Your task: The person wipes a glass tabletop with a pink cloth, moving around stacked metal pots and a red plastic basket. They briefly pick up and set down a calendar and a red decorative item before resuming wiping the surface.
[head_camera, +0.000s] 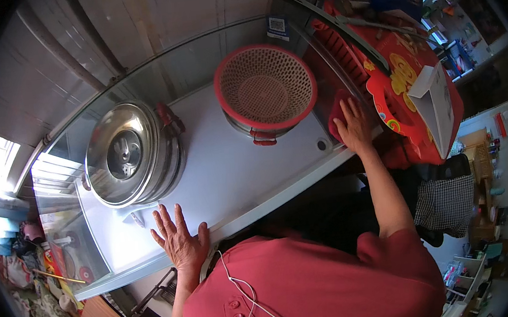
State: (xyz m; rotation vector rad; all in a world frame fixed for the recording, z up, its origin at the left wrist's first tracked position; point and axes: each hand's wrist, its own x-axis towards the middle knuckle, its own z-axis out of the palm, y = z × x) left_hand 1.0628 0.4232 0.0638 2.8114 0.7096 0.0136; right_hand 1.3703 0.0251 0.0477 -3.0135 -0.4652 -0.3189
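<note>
My right hand (354, 123) presses a dark red cloth (335, 116) against the right end of a white counter (255, 172), by its glass side panel. Much of the cloth is hidden beneath the palm. Over the counter's front edge on the left, my left hand (179, 239) is spread with nothing in it; whether it touches the surface I cannot tell. Beyond that hand stands a stainless-steel steamer pot (163, 167) with a domed lid (101, 145) and red handles. A pink-rimmed plastic basket (265, 86) rests on another metal pot (244, 129), toward the right.
Glass panels (195, 68) enclose the counter's back and sides. Red gift boxes and bags (401, 71) crowd the right side. A card with a printed code (277, 28) sits at the back corner. A round hole (323, 144) lies near the front right. A white cable (248, 292) hangs over my shirt.
</note>
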